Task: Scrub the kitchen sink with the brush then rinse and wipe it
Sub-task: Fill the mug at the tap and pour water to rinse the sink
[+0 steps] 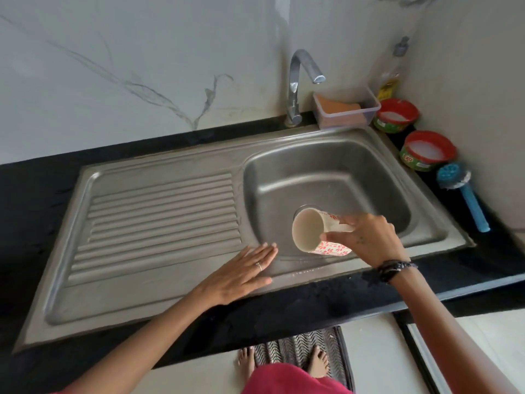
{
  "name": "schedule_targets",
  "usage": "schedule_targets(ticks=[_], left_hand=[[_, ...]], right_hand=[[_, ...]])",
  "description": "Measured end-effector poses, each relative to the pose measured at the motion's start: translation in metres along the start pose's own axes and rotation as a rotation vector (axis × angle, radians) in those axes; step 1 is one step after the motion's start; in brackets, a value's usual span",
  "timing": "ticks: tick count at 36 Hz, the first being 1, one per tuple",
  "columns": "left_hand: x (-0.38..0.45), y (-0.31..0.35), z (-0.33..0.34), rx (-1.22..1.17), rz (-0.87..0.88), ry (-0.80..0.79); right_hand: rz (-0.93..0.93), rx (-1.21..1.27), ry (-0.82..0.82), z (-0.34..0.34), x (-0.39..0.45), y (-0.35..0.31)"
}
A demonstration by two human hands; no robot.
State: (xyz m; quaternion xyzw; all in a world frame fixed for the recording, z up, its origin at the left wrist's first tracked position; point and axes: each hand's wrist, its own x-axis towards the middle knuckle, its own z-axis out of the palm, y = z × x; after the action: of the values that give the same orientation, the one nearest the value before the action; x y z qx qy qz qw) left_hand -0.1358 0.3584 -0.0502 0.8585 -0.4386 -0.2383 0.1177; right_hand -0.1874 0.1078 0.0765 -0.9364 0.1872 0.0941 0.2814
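Left hand point(241, 275) flat with straight fingers on the sink point(159, 223) rim by the drainboard, right hand point(366, 237) gripping a flowered cup point(315, 233) tipped over the basin, blue brush point(461, 191) lying on the black worktop point(312, 300) right of the sink, tap point(298, 83) behind.

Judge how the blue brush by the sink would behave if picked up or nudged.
The brush looks like moulded plastic, so it is probably stiff and light. Its straight handle lies flat on the black counter, so it should slide or pivot when nudged rather than tip. Whether it is wet or slippery cannot be told.
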Motion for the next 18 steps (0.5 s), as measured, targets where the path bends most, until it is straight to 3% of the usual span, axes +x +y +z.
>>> schedule_targets(ticks=[9, 18], left_hand=[[-0.032, -0.010, 0.025, 0.006, -0.198, -0.020], [0.009, 0.010, 0.025, -0.008, -0.188, -0.044]], right_hand=[[-0.147, -0.092, -0.133, 0.002, 0.019, 0.000], [-0.338, -0.383, -0.150, -0.002, 0.025, 0.004]])
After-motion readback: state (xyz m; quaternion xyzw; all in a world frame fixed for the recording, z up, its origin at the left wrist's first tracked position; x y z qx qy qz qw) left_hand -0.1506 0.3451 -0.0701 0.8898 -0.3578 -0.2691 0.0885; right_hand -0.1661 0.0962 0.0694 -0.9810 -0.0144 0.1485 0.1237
